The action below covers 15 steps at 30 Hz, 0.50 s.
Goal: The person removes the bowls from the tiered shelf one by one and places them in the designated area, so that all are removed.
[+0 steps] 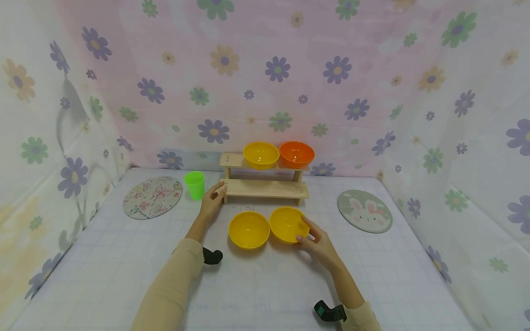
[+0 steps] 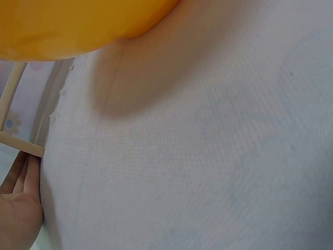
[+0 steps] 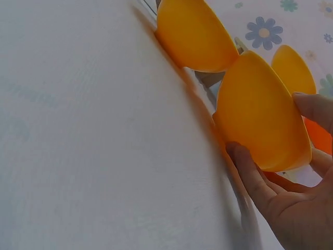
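Note:
My right hand grips a yellow bowl by its right side, thumb at the rim and fingers against the outside. In the right wrist view this bowl is tilted, its lower edge close to the table. To its left another yellow bowl stands on the table, rim beside rim. With its fingers extended, my left hand touches the left end of a two-step wooden rack. The left wrist view shows those fingers against the rack's end, partly hidden behind it.
On the rack's upper step sit a yellow bowl and an orange bowl. A green cup stands left of the rack. Round mats lie at both sides, a floral one and a rabbit one. Flowered cloth surrounds the table.

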Available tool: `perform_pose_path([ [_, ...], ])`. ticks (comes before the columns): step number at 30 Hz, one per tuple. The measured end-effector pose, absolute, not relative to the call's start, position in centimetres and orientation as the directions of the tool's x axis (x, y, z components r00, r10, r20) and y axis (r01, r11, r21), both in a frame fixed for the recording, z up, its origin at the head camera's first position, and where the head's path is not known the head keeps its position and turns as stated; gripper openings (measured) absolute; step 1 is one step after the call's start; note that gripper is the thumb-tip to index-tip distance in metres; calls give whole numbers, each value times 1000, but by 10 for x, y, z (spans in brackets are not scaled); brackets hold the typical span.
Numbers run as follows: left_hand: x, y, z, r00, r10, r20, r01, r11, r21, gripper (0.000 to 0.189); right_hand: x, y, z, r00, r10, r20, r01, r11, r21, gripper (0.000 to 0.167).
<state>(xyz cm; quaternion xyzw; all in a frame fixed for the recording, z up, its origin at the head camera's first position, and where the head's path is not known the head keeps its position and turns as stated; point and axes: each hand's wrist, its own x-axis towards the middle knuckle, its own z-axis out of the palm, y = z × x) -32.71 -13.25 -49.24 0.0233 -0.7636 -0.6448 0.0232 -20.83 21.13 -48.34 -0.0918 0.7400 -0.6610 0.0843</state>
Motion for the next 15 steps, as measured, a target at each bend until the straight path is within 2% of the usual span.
perform_pose_path([
  [11,-328,-132,-494,-997,-72,25,11,185,983,44,-204,213,-487,-963,-270,-17,-7,86,-996,68],
  [15,-328,-133,-494,-997,-71,31,18,179,984,44,-204,214,-489,-964,-267,-14,-19,118,-993,67],
])
